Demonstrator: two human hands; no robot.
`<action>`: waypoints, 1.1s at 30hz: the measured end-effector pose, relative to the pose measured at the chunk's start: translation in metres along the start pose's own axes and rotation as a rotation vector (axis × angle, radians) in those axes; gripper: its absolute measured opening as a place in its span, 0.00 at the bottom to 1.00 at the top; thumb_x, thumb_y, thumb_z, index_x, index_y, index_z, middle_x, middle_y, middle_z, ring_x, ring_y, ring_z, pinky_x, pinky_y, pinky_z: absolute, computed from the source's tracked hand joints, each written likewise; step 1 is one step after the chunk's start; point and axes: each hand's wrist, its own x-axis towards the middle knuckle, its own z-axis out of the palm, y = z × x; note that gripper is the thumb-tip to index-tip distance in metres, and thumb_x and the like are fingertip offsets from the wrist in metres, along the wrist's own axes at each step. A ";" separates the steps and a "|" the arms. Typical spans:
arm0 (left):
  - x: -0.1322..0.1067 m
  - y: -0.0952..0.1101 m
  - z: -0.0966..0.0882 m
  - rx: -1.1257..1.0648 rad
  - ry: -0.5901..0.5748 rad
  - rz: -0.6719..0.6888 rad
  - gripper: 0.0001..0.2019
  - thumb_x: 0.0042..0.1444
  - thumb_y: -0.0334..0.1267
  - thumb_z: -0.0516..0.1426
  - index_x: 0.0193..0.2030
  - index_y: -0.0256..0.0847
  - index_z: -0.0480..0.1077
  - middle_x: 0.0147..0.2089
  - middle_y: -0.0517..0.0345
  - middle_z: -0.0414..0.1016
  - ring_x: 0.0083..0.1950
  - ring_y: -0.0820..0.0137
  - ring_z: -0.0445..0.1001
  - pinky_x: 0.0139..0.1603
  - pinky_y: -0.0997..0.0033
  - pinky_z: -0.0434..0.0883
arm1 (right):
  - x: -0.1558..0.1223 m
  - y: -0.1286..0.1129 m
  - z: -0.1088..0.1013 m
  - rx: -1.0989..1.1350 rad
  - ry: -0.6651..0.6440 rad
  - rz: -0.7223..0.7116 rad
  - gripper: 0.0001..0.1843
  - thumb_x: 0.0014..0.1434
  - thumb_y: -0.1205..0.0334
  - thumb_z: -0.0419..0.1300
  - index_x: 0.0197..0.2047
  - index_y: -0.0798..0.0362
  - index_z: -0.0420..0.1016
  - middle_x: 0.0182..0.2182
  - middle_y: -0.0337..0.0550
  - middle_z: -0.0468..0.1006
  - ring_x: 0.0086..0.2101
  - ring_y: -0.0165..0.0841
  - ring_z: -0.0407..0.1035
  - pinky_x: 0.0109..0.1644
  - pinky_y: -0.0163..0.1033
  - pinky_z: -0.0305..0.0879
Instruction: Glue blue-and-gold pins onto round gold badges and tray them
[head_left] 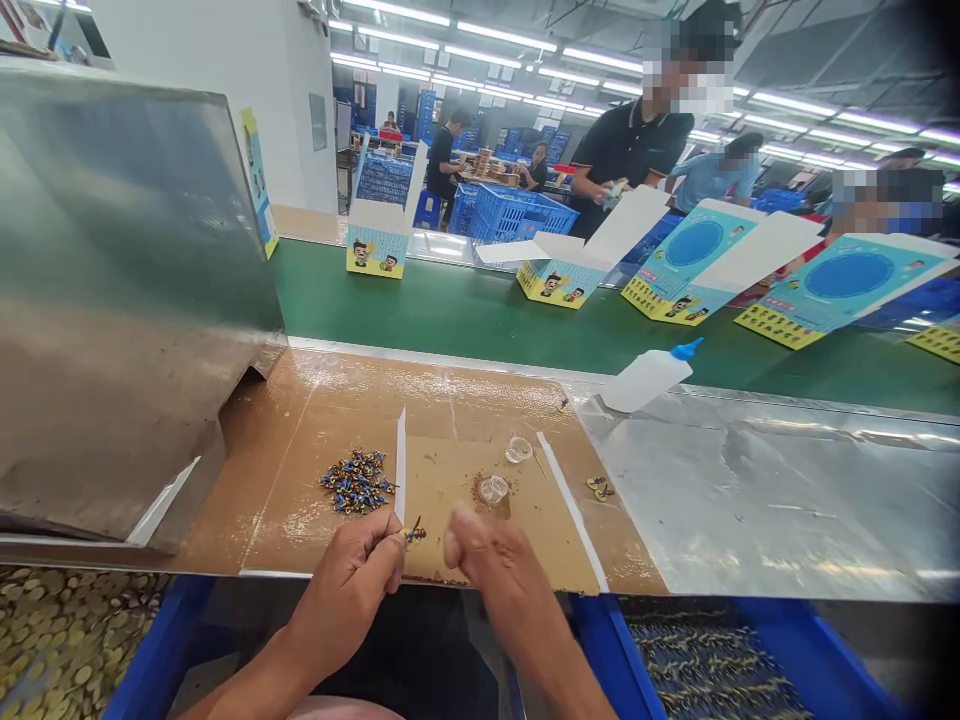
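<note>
Between the thumb and fingers of my left hand (354, 568) is a small figurine (415, 535) with blue, dark and yellowish parts. My right hand (499, 560) is closed just to its right; the curled fingers hide whatever they may hold. A pile of similar blue-and-dark figurines (357, 482) lies on the cardboard beyond my left hand. Past my right hand sits a small clear cup (493, 489) with brown specks around it. Farther back are a second clear cup (517, 450) and a thin stick (541, 463). Several small yellowish pieces (600, 488) lie at the right.
A white squeeze bottle (646, 380) with a blue tip lies near the green conveyor belt (457, 300), which carries printed boxes (562, 275). A metal housing (127, 300) stands left. Blue bins (161, 640) below hold yellowish discs and small parts. Co-workers (634, 140) are across the belt.
</note>
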 end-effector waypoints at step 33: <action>0.004 -0.013 0.000 -0.648 -0.309 -0.314 0.14 0.46 0.46 0.64 0.23 0.38 0.70 0.15 0.61 0.64 0.16 0.77 0.57 0.20 0.73 0.48 | -0.015 -0.006 0.008 0.360 -0.305 0.111 0.20 0.65 0.49 0.55 0.25 0.50 0.67 0.20 0.35 0.68 0.23 0.29 0.58 0.31 0.37 0.53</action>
